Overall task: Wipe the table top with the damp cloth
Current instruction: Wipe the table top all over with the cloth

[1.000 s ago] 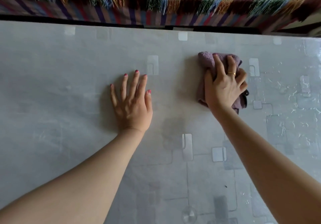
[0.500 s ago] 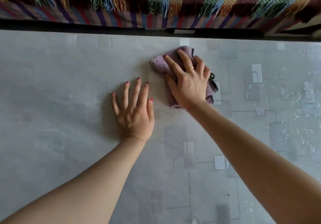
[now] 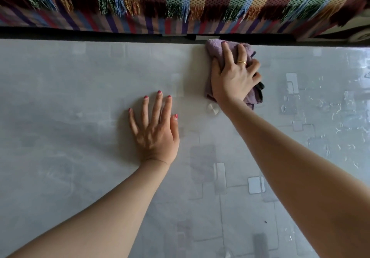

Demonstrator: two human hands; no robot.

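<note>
damp cloth (image 3: 213, 46) bunched at upper centre-right, on far rim of table top (image 3: 80, 97) | pressed and gripped under right hand (image 3: 234, 77) | left hand (image 3: 156, 133) flat, fingers spread, mid-frame | risk: slipping over far edge toward striped fabric (image 3: 180, 3) if pushed further

Your cloth (image 3: 215, 51) is mauve, bunched and crumpled, lying flat on the table top (image 3: 70, 97) right up at its far edge. That table top is pale grey with faint square patterns, glossy and streaked to the right of the cloth.
</note>
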